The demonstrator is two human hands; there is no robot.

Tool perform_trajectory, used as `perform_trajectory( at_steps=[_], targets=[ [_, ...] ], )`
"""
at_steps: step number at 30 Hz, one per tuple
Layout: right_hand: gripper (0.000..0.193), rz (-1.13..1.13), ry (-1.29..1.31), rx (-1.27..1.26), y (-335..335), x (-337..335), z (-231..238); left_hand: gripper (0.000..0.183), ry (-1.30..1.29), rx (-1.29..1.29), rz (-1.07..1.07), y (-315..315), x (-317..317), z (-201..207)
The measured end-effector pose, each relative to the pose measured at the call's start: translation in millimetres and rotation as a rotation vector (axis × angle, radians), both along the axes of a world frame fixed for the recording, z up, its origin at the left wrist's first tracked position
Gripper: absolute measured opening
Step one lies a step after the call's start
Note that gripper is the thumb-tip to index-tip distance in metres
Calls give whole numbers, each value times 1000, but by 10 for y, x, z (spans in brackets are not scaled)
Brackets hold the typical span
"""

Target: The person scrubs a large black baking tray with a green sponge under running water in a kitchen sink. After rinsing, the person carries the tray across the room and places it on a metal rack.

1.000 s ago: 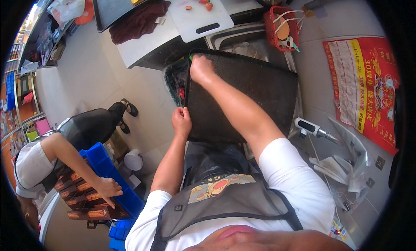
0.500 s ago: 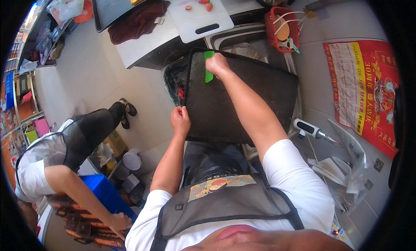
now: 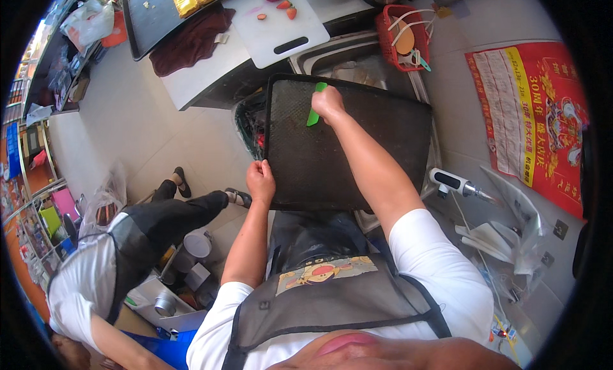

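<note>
A large black baking tray (image 3: pixel 364 156) lies in front of me, resting over the edge of the sink. My left hand (image 3: pixel 260 180) grips the tray's left rim, fingers closed round it. Near the tray's far edge my right hand (image 3: pixel 328 103) is closed on a flat green scraper (image 3: pixel 313 118), whose blade touches the tray's surface; the hand hides part of it. Past the tray's left rim, a bin with a dark liner (image 3: pixel 253 124) partly shows.
A white cutting board (image 3: pixel 279 26) with strawberry pieces lies on the counter, beside a brown cloth (image 3: pixel 193 43). The metal sink (image 3: pixel 357 58) and a red basket (image 3: pixel 405 38) are beyond the tray. A faucet sprayer (image 3: pixel 456 183) is at right. A co-worker (image 3: pixel 96 274) bends at left.
My right hand has moved the green scraper slightly right along the tray, and it is tilted differently. My left hand stays on the rim. The co-worker has shifted, with legs now spread.
</note>
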State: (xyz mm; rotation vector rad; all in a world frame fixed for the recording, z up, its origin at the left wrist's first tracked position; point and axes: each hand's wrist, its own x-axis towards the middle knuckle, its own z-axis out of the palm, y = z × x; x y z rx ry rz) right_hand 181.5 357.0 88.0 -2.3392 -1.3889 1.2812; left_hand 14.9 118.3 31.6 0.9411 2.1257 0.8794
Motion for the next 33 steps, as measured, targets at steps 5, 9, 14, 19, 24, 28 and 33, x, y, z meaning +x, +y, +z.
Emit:
perform_trajectory(
  at_steps=[5, 9, 14, 19, 24, 28, 33],
  targets=[
    [36, 251, 27, 26, 9, -707, -59, 30, 46, 12, -25, -36, -18, -68],
    [32, 38, 34, -9, 57, -513, -218, 31, 2, -31, -14, 2, -1, 11],
    [37, -90, -109, 91, -66, 815, -350, 30, -32, -20, 1, 4, 17, 2],
    [34, 37, -128, 26, -80, 511, 13, 30, 0, -44, -22, -4, -5, -25],
    [38, 263, 46, -16, -299, -507, -53, 31, 41, -9, -30, 10, 4, -1],
    [33, 42, -27, -70, 31, 49, -104, 31, 34, -28, -30, 4, 8, -10],
    [33, -240, -128, -52, -22, 1282, -28, 32, 17, -23, -13, -26, 1, -89]
  ],
)
